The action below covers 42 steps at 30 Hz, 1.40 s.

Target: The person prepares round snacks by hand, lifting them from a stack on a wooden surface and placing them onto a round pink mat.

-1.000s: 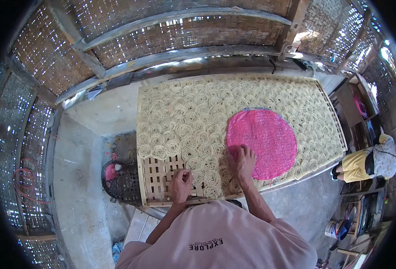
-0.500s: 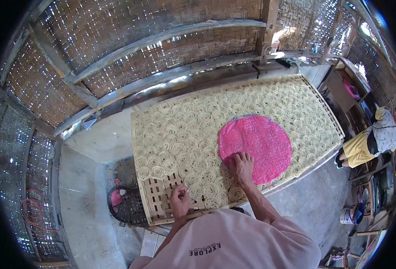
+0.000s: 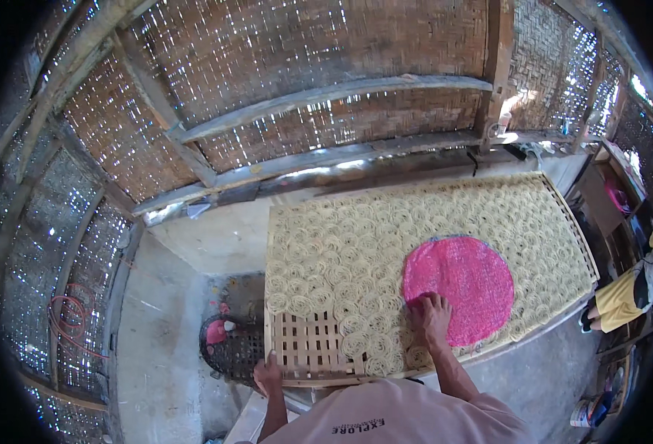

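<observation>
Coiled nests of pale noodles (image 3: 341, 259) cover most of a long slatted bamboo rack (image 3: 313, 344), whose bare slats show at the near left corner. A round, bright pink sheet (image 3: 471, 277) lies flat on the nests, right of the middle. My right hand (image 3: 434, 318) rests palm down at its near left edge, fingers bent and closed on that edge; the fingertips are partly hidden. My left hand (image 3: 269, 375) is closed at the rack's near left corner, thumb uppermost, against the frame; what its fingers hold, if anything, is hidden.
A dark openwork basket (image 3: 227, 344) with something pink inside stands left of the rack. Behind runs a woven bamboo wall (image 3: 319, 44) with wooden beams. At the right are a person in yellow shorts (image 3: 616, 300), a wooden cabinet (image 3: 600, 196) and a bucket (image 3: 584, 413).
My left hand has gone from over the bare slats to the rack's outer left corner. My right hand stays on the pink sheet. The whole view has shifted, so things sit lower and farther right.
</observation>
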Motion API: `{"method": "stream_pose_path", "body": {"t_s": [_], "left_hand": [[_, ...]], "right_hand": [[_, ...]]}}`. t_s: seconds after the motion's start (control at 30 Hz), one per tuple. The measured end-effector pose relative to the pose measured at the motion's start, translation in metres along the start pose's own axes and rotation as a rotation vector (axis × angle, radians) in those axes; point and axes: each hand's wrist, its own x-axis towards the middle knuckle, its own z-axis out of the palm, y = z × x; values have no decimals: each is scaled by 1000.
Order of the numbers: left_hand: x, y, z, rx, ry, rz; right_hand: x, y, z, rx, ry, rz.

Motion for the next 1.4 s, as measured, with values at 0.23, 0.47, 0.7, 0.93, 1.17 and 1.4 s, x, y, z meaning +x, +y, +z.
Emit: {"method": "stream_pose_path", "body": {"t_s": [0.23, 0.47, 0.7, 0.93, 1.17, 1.4], "left_hand": [[12, 40, -22, 42, 144, 113], [26, 58, -25, 10, 130, 134], [82, 78, 42, 141, 216, 246], [117, 95, 81, 122, 43, 189], [110, 97, 81, 51, 125, 331], [106, 97, 76, 80, 127, 316]], "right_hand": [[17, -5, -6, 15, 44, 13], [29, -9, -7, 39, 50, 42], [46, 14, 47, -78, -35, 46], [78, 28, 62, -144, 33, 24], [72, 6, 37, -135, 9, -102], [77, 20, 47, -65, 20, -40]]}}
